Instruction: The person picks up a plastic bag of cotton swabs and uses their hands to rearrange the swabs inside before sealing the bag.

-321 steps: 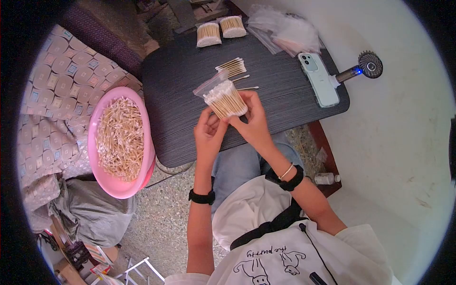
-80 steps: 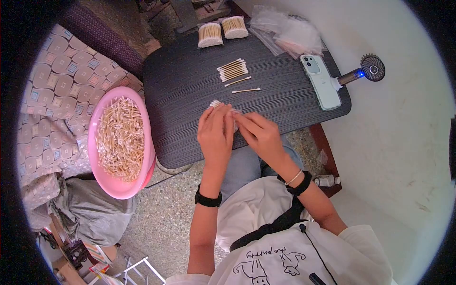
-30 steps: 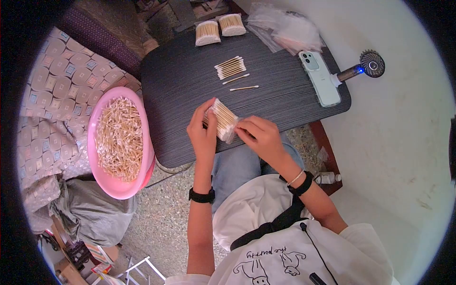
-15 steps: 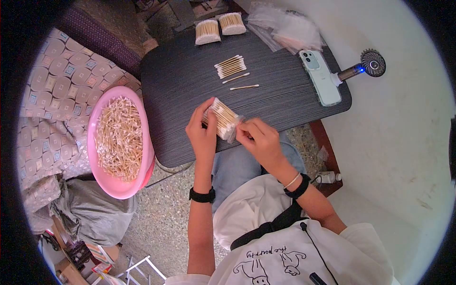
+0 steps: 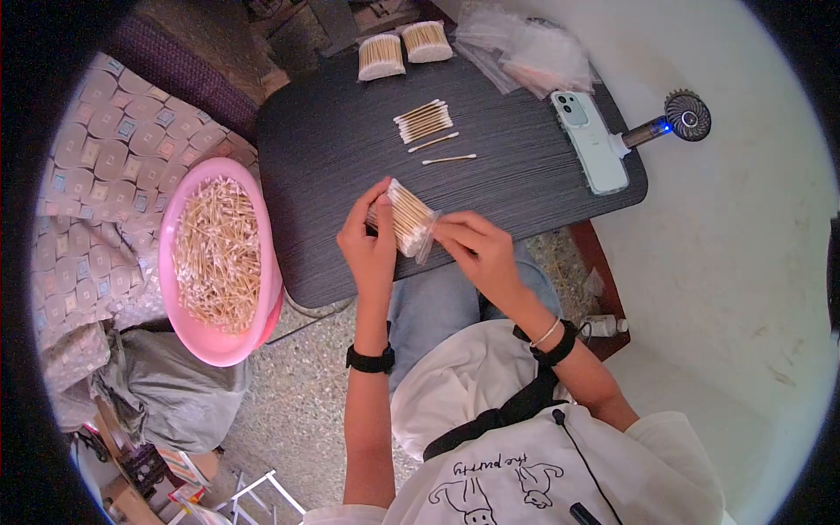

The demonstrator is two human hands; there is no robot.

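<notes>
A clear plastic bag packed with cotton swabs [image 5: 409, 217] is held above the near edge of the dark table. My left hand [image 5: 367, 236] grips its left side, thumb on the front and fingers behind. At its right end, my right hand [image 5: 475, 248] pinches the loose plastic edge between thumb and fingers. Beyond my hands lies a small row of cotton swabs [image 5: 423, 121], with two single swabs [image 5: 450, 160] on the near side of it.
A pink basin [image 5: 166, 262] full of loose cotton swabs stands left of the table [image 5: 324, 175]. Two filled swab packs [image 5: 381, 58] sit at the far edge. Clear plastic bags [image 5: 547, 57], a phone [image 5: 592, 144] and a small fan [image 5: 687, 115] are on the right.
Both hands and the bag have shifted very slightly to the left. My right hand's fingers have straightened a little along the plastic edge.
</notes>
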